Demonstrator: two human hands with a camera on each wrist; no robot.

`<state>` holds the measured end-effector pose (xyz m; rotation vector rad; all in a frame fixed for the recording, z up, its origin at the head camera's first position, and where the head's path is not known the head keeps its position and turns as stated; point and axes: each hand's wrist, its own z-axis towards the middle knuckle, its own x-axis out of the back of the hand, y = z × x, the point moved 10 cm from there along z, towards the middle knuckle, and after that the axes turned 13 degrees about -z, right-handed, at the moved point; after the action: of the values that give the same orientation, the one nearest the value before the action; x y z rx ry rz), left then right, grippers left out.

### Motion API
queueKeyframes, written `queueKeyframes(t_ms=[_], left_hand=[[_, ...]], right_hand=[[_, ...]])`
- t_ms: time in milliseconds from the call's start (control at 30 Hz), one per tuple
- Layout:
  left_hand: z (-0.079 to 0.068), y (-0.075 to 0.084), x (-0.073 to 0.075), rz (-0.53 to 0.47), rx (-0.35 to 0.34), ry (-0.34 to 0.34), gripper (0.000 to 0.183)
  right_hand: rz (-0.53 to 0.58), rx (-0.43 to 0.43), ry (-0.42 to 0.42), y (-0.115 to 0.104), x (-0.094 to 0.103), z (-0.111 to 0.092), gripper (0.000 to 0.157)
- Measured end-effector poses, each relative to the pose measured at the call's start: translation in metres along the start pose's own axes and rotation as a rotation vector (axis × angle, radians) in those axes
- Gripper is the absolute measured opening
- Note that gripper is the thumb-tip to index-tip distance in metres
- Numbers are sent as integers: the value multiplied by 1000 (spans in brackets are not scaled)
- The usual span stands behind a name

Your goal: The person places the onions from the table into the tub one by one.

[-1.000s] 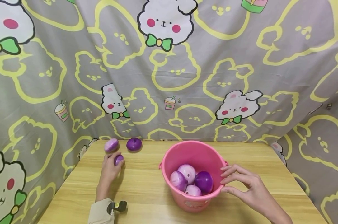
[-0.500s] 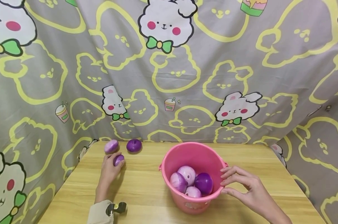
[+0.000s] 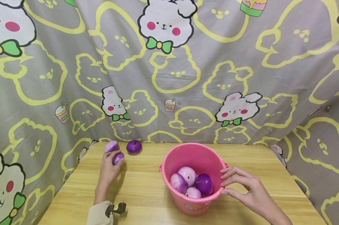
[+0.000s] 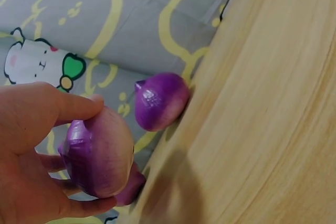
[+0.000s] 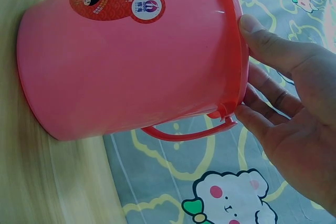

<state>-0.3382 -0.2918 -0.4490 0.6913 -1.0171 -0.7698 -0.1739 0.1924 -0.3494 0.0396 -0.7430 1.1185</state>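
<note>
In the head view my left hand [image 3: 110, 167] holds a purple onion [image 3: 118, 158] at the table's far left. The left wrist view shows thumb and fingers round this onion [image 4: 107, 153], a little off the wood. Just behind it lies a paler onion [image 3: 111, 146], partly covered by the hand, and a dark purple onion [image 3: 134, 146] sits to its right. My right hand [image 3: 249, 187] holds the rim of a pink bucket [image 3: 192, 207] at its right side, fingertips over the edge. Inside are several onions, among them a dark one [image 3: 204, 185].
A light wooden table [image 3: 144, 187] carries everything. Behind and beside it hangs a grey curtain [image 3: 183, 125] with cartoon prints. The bucket's red handle [image 5: 194, 134] hangs down along its side. A small black device [image 3: 119, 208] is strapped on the left wrist.
My left hand has moved slightly up and away with the onion, closer to the pale onion behind. The right hand and bucket have stayed in place.
</note>
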Motion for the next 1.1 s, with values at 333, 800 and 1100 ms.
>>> queueKeyframes(t_ms=[333, 800, 1100], left_hand=[[3, 7, 3, 4, -5, -11, 42], [2, 19, 13, -15, -44, 38, 39], [1, 27, 16, -28, -27, 32, 41]], right_hand=[[7, -6, -1, 1, 0, 0, 44], [2, -4, -5, 1, 0, -1, 44], [0, -4, -4, 0, -1, 0, 45]])
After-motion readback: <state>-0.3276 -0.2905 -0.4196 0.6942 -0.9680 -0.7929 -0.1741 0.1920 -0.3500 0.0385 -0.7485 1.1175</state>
